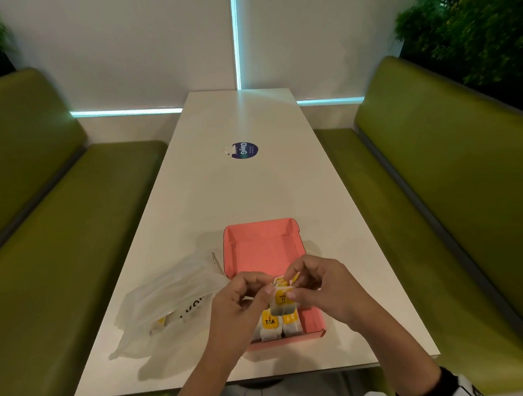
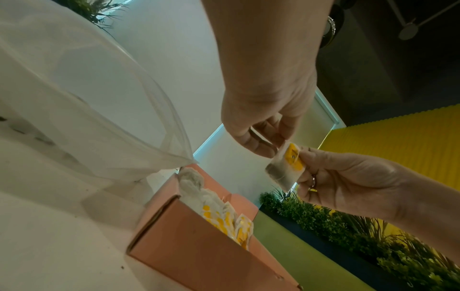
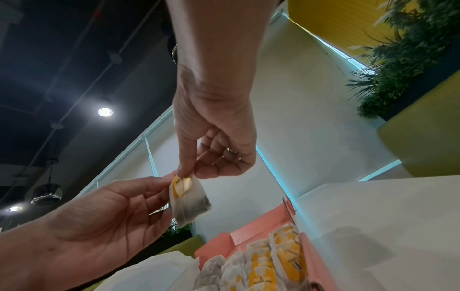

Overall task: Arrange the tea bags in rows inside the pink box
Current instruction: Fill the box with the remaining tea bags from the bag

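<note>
The open pink box (image 1: 261,246) lies on the white table near its front edge. Several yellow-tagged tea bags (image 1: 278,323) stand in rows at its near end; the far half shows bare pink floor. Above those rows, one tea bag (image 1: 282,302) hangs between both hands. My left hand (image 1: 267,290) pinches its top left corner and my right hand (image 1: 290,285) pinches its top right. In the left wrist view the tea bag (image 2: 286,169) hangs above the box (image 2: 199,252). In the right wrist view the tea bag (image 3: 186,198) dangles over the packed tea bags (image 3: 261,261).
A crumpled clear plastic bag (image 1: 168,301) with more tea bags inside lies just left of the box. A round blue sticker (image 1: 245,150) sits mid-table. Green benches (image 1: 56,225) flank the table (image 1: 238,193) on both sides, and a white wall closes the far end.
</note>
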`<action>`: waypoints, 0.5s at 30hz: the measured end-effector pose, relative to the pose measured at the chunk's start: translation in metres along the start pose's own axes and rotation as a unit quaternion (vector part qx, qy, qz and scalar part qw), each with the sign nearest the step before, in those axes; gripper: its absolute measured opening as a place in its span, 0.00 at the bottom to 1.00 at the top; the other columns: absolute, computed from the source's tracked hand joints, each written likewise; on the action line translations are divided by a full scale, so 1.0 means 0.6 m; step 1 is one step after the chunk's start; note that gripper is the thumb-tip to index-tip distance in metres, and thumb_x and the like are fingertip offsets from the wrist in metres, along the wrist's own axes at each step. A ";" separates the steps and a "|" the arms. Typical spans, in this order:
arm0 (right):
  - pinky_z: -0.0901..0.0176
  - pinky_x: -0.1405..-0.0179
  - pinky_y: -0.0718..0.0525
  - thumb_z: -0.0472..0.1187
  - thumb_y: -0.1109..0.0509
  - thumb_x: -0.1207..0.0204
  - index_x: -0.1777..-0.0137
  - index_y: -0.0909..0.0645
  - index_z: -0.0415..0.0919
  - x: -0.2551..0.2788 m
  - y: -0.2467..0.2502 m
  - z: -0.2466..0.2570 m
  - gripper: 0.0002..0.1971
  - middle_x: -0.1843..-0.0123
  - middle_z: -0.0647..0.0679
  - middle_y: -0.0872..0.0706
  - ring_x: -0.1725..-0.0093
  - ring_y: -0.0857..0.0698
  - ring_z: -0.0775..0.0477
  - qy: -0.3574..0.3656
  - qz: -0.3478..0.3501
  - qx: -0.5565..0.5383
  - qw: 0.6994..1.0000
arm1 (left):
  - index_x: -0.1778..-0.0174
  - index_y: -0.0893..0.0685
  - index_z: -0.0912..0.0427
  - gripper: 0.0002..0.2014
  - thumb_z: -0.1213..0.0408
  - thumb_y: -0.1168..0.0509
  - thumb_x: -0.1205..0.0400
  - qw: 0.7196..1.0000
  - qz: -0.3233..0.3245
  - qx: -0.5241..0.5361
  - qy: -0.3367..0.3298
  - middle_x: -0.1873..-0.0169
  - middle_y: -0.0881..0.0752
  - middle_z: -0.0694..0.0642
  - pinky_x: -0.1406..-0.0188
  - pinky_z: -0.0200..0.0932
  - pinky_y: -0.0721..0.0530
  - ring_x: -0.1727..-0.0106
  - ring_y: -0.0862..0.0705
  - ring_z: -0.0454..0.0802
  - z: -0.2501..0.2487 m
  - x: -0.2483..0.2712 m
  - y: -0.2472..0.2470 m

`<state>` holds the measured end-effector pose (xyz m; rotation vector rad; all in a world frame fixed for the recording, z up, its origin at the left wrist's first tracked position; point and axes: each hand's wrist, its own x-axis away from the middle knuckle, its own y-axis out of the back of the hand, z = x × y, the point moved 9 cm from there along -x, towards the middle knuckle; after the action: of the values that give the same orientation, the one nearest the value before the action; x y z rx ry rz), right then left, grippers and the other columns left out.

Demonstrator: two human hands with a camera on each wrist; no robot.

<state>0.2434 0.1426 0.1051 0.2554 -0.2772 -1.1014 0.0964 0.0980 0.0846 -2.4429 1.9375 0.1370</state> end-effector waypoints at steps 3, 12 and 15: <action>0.69 0.64 0.18 0.31 0.21 0.33 0.61 0.15 0.51 0.002 -0.002 0.005 0.13 0.68 0.51 0.15 0.68 0.18 0.60 0.003 0.005 0.006 1.000 | 0.54 0.12 0.51 0.06 0.67 0.29 0.23 1.000 0.003 0.013 0.003 0.62 0.10 0.53 0.53 0.51 0.14 0.58 0.12 0.49 0.003 0.000 0.000; 0.68 0.65 0.22 0.32 0.21 0.35 0.64 0.17 0.55 0.002 0.006 0.011 0.15 0.68 0.55 0.17 0.68 0.23 0.61 0.028 -0.030 0.070 0.997 | 0.62 0.10 0.53 0.03 0.60 0.25 0.30 0.996 0.018 -0.080 -0.033 0.66 0.11 0.41 0.58 0.25 0.26 0.60 0.17 0.37 -0.005 -0.001 -0.010; 0.67 0.66 0.22 0.33 0.21 0.35 0.66 0.16 0.53 0.000 0.006 0.010 0.12 0.71 0.58 0.18 0.69 0.24 0.61 0.025 -0.013 0.080 0.996 | 0.63 0.09 0.51 0.05 0.65 0.23 0.30 0.995 0.018 -0.090 -0.030 0.65 0.11 0.44 0.58 0.24 0.26 0.59 0.18 0.37 -0.004 -0.001 -0.007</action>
<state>0.2440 0.1438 0.1119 0.4295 -0.3185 -1.0980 0.1003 0.0993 0.0869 -2.4791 2.0273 0.3968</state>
